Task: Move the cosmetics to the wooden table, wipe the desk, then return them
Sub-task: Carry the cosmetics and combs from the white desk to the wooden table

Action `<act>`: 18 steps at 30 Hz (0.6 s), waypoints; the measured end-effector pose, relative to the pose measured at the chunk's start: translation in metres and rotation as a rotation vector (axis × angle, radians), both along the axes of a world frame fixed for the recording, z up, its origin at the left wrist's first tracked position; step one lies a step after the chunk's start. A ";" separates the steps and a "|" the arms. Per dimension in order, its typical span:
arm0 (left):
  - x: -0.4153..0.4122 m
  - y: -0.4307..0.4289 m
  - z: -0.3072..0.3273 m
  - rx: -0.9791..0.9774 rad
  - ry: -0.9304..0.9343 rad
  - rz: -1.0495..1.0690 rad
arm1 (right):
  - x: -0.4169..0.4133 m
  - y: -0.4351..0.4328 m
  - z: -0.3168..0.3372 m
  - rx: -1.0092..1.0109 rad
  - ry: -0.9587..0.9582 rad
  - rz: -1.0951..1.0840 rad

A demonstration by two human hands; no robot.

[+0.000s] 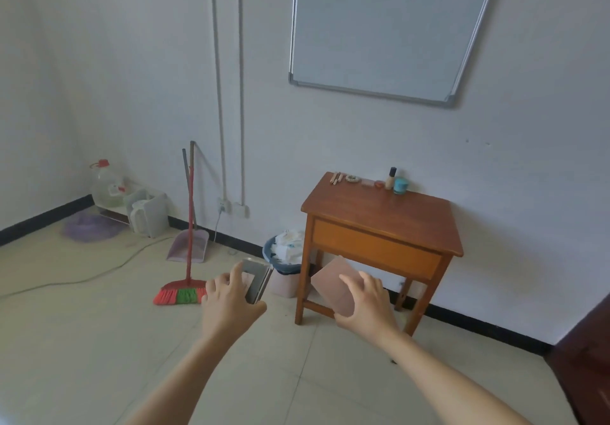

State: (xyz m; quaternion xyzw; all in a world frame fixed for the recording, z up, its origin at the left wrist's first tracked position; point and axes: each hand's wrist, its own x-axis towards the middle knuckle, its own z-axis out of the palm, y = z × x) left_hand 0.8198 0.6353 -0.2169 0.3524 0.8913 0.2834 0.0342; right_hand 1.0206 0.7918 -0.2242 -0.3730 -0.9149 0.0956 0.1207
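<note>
Head view: the person's left grip (227, 295) is closed round a flat silver-edged case (256, 280), fingers curled over its upper side and thumb at its lower corner. The right grip (364, 299) holds a flat pinkish-brown palette (331, 284), which is tilted, with the fingers spread over its near edge and the thumb beneath. Both articles are carried in the air above the tiled floor (99, 342), well apart from each other. The wooden bench (379, 220) stands against the wall at 1 o'clock of the right grip. Along its 12 o'clock edge runs a row of cosmetics: small sticks (336, 177) at the left end, a ring-shaped item (352, 178), a flat pink case (367, 183), a small reddish piece (379, 184), a dark-capped bottle (391, 178) and a teal jar (400, 185) just beside it. A bin (280, 287) with white waste stands at 9 o'clock of the bench. A red broom (188, 226) and a dustpan (188, 246) stand at 9 o'clock of the bin. A whiteboard (379, 28) hangs at 12 o'clock of the bench.
</note>
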 end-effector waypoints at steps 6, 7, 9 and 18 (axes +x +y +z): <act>-0.048 0.054 -0.010 -0.026 -0.044 -0.114 | -0.028 0.022 -0.004 -0.042 -0.028 -0.129; -0.048 0.066 -0.016 -0.033 -0.057 -0.141 | -0.026 0.026 -0.009 -0.053 -0.044 -0.141; -0.044 0.091 -0.026 -0.046 -0.086 -0.204 | -0.021 0.041 -0.015 -0.056 -0.062 -0.180; -0.040 0.249 -0.035 -0.077 -0.061 -0.391 | 0.008 0.165 -0.028 -0.015 -0.074 -0.344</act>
